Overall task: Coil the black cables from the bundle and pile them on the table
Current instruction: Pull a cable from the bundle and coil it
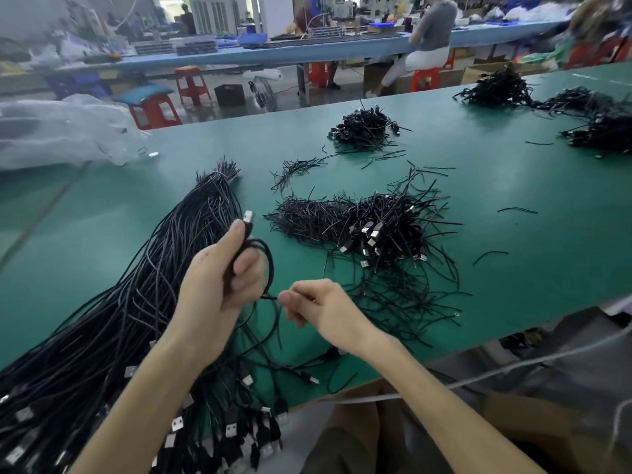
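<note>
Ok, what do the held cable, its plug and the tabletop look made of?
Cable: black, matte, probably rubber or PVC jacket; loops tightly. Plug: silvery, glinting shell, likely metal. Tabletop: green mat, possibly rubber or vinyl; smooth, dull sheen.

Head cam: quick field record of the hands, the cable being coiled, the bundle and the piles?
left hand: grips a partly coiled cable, USB plug sticking up past the thumb
right hand: pinches that cable's loose end
bundle: uncoiled black cables on the left of the green table
nearest pile: coiled cables, right of the bundle
far pile: farther back, apart from the nearest pile
</note>
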The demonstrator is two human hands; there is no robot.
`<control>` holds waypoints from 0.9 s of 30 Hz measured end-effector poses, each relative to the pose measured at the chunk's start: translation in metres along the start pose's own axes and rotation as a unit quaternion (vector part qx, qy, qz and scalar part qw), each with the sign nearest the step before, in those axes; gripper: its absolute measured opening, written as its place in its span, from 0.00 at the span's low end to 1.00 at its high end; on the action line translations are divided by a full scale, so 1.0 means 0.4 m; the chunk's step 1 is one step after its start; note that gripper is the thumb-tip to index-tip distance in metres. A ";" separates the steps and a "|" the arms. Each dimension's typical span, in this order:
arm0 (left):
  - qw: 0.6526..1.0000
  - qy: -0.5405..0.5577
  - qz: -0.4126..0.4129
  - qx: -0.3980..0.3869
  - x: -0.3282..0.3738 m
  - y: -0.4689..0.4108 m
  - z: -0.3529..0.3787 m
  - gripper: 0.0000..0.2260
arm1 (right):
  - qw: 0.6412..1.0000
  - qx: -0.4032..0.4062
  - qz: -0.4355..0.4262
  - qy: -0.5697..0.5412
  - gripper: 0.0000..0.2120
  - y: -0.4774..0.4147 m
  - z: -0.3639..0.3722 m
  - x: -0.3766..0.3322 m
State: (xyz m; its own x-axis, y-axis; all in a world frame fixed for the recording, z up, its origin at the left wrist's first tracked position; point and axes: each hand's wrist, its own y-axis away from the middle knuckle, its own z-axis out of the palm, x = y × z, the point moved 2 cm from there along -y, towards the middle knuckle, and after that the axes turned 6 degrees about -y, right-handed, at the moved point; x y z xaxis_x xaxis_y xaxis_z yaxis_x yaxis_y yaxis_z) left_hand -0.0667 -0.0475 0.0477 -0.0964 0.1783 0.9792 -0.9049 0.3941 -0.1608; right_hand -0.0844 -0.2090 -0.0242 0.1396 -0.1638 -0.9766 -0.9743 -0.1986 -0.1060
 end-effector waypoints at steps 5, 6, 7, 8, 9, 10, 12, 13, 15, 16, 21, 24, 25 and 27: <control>0.951 -0.304 0.026 -0.058 -0.018 0.052 -0.042 0.26 | 0.997 0.072 -0.015 0.032 0.26 -0.014 -0.075 -0.029; 0.938 -0.341 0.018 -0.064 -0.034 0.057 -0.045 0.27 | 0.997 0.071 -0.021 0.030 0.25 -0.015 -0.073 -0.038; 0.918 -0.391 0.020 -0.068 -0.051 0.060 -0.044 0.27 | 0.997 0.067 -0.026 0.026 0.24 -0.015 -0.064 -0.045; 0.893 -0.444 0.036 -0.063 -0.070 0.060 -0.042 0.26 | 0.997 0.061 -0.031 0.019 0.23 -0.013 -0.051 -0.052; 0.876 -0.477 0.057 -0.044 -0.088 0.060 -0.041 0.25 | 0.998 0.056 -0.036 0.006 0.21 -0.011 -0.037 -0.060; 0.871 -0.485 0.074 -0.011 -0.104 0.057 -0.039 0.23 | 0.998 0.053 -0.039 -0.015 0.20 -0.008 -0.024 -0.067; 0.889 -0.447 0.090 0.048 -0.121 0.055 -0.030 0.18 | 0.994 0.052 -0.039 -0.083 0.19 0.001 -0.006 -0.075; 0.903 -0.412 0.098 0.067 -0.123 0.054 -0.022 0.16 | 0.991 0.052 -0.038 -0.121 0.18 0.006 0.002 -0.077; 0.940 -0.313 0.092 0.098 -0.122 0.050 0.001 0.15 | 0.983 0.049 -0.043 -0.170 0.17 0.019 0.019 -0.078; 0.958 -0.252 0.076 0.114 -0.120 0.047 0.012 0.16 | 0.981 0.048 -0.047 -0.183 0.16 0.024 0.030 -0.078; 0.987 -0.016 -0.028 0.159 -0.104 0.045 0.071 0.24 | 0.977 0.062 -0.056 -0.196 0.15 0.036 0.068 -0.080; 0.978 0.006 -0.074 0.197 -0.103 0.046 0.079 0.25 | 0.987 0.068 -0.038 -0.139 0.17 0.035 0.076 -0.067; 0.977 0.013 -0.076 0.200 -0.102 0.045 0.079 0.24 | 0.990 0.068 -0.029 -0.121 0.17 0.035 0.076 -0.062; 0.978 0.029 -0.066 0.198 -0.098 0.044 0.080 0.24 | 0.995 0.066 -0.023 -0.077 0.17 0.034 0.074 -0.054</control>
State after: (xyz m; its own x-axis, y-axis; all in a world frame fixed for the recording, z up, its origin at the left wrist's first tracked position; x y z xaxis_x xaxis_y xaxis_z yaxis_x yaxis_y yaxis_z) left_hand -0.0919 -0.0763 0.0106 0.0454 0.2044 0.9778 -0.9985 0.0391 0.0382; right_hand -0.1057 -0.1796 -0.0102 0.1652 -0.0051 -0.9862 -0.9838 -0.0719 -0.1644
